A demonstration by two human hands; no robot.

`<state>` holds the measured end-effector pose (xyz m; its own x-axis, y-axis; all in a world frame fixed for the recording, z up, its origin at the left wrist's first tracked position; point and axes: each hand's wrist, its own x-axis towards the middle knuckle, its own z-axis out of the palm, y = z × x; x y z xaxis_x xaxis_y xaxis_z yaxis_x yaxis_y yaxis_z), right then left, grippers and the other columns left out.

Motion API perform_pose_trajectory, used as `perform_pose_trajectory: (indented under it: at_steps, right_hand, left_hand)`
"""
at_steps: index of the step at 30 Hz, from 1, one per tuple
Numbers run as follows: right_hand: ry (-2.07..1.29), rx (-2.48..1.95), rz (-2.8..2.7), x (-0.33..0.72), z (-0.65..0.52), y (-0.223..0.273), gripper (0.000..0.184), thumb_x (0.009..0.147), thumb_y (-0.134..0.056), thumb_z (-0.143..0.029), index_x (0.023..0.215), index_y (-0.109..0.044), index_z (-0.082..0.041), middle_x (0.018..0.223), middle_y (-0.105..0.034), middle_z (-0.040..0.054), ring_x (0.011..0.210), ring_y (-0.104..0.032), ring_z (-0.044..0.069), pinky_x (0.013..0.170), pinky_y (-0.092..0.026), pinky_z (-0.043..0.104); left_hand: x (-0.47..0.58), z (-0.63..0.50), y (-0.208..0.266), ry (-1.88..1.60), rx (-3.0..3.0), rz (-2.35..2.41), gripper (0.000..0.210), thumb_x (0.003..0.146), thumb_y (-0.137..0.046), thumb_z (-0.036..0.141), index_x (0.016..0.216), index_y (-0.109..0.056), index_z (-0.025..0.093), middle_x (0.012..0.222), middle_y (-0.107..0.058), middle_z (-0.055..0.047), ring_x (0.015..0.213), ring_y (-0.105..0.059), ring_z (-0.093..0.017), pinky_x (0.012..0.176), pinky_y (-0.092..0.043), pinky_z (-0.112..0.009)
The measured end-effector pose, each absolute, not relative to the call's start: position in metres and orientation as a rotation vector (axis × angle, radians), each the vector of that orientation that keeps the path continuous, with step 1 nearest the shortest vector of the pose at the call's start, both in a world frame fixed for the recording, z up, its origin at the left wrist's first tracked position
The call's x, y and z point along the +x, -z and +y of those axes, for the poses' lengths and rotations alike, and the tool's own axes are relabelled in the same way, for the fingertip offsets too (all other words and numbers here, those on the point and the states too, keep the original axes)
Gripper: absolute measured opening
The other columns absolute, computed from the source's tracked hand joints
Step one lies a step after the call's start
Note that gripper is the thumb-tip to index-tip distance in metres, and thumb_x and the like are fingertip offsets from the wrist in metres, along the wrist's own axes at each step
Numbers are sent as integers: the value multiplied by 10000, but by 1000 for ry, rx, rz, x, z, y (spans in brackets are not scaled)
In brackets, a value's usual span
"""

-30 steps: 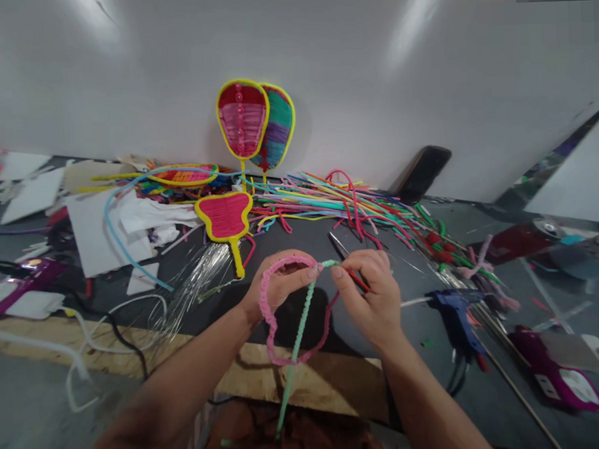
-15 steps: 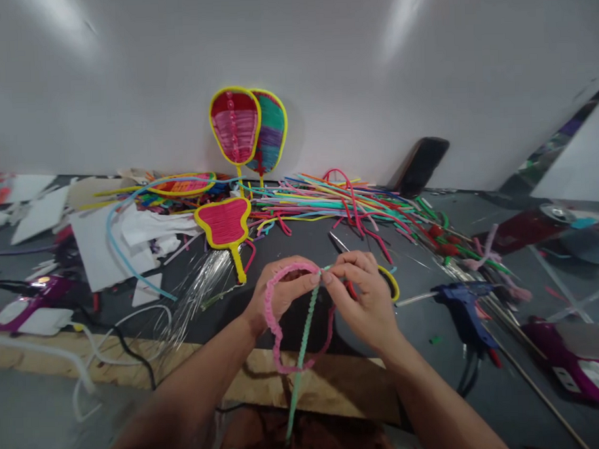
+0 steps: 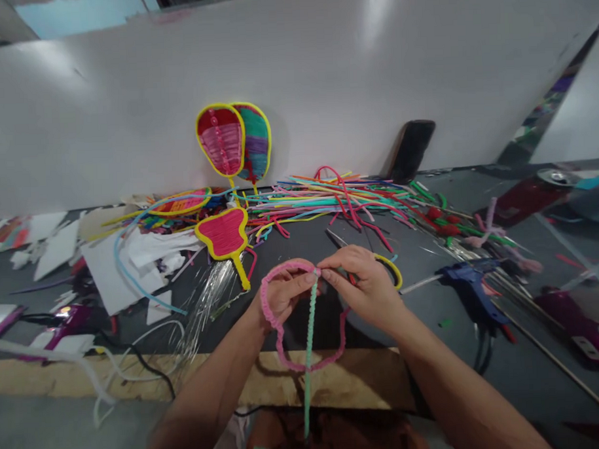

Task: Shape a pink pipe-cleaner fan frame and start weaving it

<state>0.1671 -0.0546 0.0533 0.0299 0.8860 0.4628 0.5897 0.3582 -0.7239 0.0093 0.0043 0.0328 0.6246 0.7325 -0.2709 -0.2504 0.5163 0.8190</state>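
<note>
A loop of pink pipe cleaner [image 3: 266, 305] with a wavy outline hangs between my hands. My left hand [image 3: 286, 296] is closed on its upper edge, the thumb pressed near the top join. At that same join, my right hand [image 3: 364, 282] pinches with thumb and forefinger. From there a twisted mint-green pipe cleaner [image 3: 310, 325] runs down through the middle of the loop, crosses its lower edge and continues below. Behind my right hand lie scissors with a yellow-edged handle [image 3: 393, 268], partly hidden by the hand.
A pink fan with yellow rim [image 3: 224, 234] lies ahead; two finished fans [image 3: 222, 141] lean on the white wall. Loose pipe cleaners [image 3: 323, 197] are piled behind. At right are a blue glue gun [image 3: 471, 287] and a phone [image 3: 411, 148]. White cards [image 3: 119, 263] and cables lie left.
The green end that stuck out sideways between my right fingers no longer shows at the join. The loop has swung rounder, its right side more visible. The head view has tilted and shifted slightly.
</note>
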Motion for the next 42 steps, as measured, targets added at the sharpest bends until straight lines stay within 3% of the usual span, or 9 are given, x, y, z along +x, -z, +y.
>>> perform_pose_trajectory:
  at_steps: [4, 9, 14, 18, 24, 29, 32, 36, 42]
  right_hand:
    - [-477, -1317, -1612, 173, -57, -61, 84, 810, -573, -200, 809, -649, -234, 752, -661, 5, 744, -589, 160, 717, -413, 303]
    - [-428, -1362, -1599, 179, -59, -62, 79, 788, -592, -182, 771, -651, -232, 737, -662, -5, 738, -581, 156, 729, -392, 302]
    - [-328, -1345, -1608, 186, -59, -63, 77, 810, -575, -198, 813, -647, -227, 770, -664, 3, 779, -570, 159, 764, -364, 310]
    - [-254, -1310, -1660, 187, -60, -63, 79, 828, -561, -207, 832, -636, -228, 778, -669, -1, 790, -565, 157, 791, -344, 324]
    - [-122, -1375, -1587, 187, -61, -63, 89, 848, -542, -250, 852, -628, -227, 806, -671, 16, 824, -553, 182, 807, -337, 349]
    - [-49, -1376, -1452, 189, -63, -65, 90, 850, -538, -249, 844, -624, -221, 825, -676, 20, 836, -559, 186, 821, -348, 360]
    - [-30, -1340, -1410, 188, -65, -68, 90, 849, -538, -237, 839, -625, -215, 816, -677, 22, 819, -566, 183, 815, -362, 362]
    - [-74, -1257, -1359, 187, -66, -70, 84, 836, -552, -228, 834, -633, -208, 795, -676, 28, 798, -579, 183, 776, -402, 349]
    - [-293, -1160, -1264, 189, -65, -73, 74, 819, -572, -240, 835, -642, -224, 821, -684, 21, 793, -612, 172, 735, -452, 305]
  left_hand:
    - [2, 13, -40, -537, 793, 591, 304, 690, -702, 281, 946, -579, 172, 762, -684, -32, 651, -662, -182, 705, -521, -369]
    - [-3, 16, -68, -509, 808, 495, 598, 748, -544, 571, 1228, -406, 242, 999, -679, -103, 869, -661, -272, 827, -454, -487]
    - [1, 26, -95, -481, 1331, 786, 637, 669, -724, 302, 1230, -435, 212, 1092, -644, -113, 971, -618, -233, 911, -412, -387]
    - [2, 32, -119, -594, 1862, 961, 479, 674, -706, 322, 1114, -571, 189, 1196, -576, -92, 1144, -488, -251, 978, -361, -369]
    - [7, -20, -133, -764, 2233, 1088, 196, 780, -589, 286, 950, -643, 207, 1014, -633, -58, 965, -569, -204, 878, -430, -303]
    - [20, -37, -120, -472, 2042, 973, 453, 784, -584, 315, 1219, -540, 198, 1217, -588, -81, 1091, -544, -242, 899, -423, -308]
    - [33, -29, -121, -459, 2052, 919, 479, 768, -597, 293, 1230, -520, 190, 1097, -638, -66, 957, -593, -229, 813, -448, -293]
    - [43, -22, -134, -397, 2202, 921, 280, 786, -527, 212, 1060, -579, 180, 836, -632, -23, 655, -585, -156, 612, -428, -248]
    - [45, -21, -151, -453, 2415, 932, 167, 744, -543, 169, 880, -637, 194, 762, -616, -19, 668, -555, -157, 644, -407, -249]
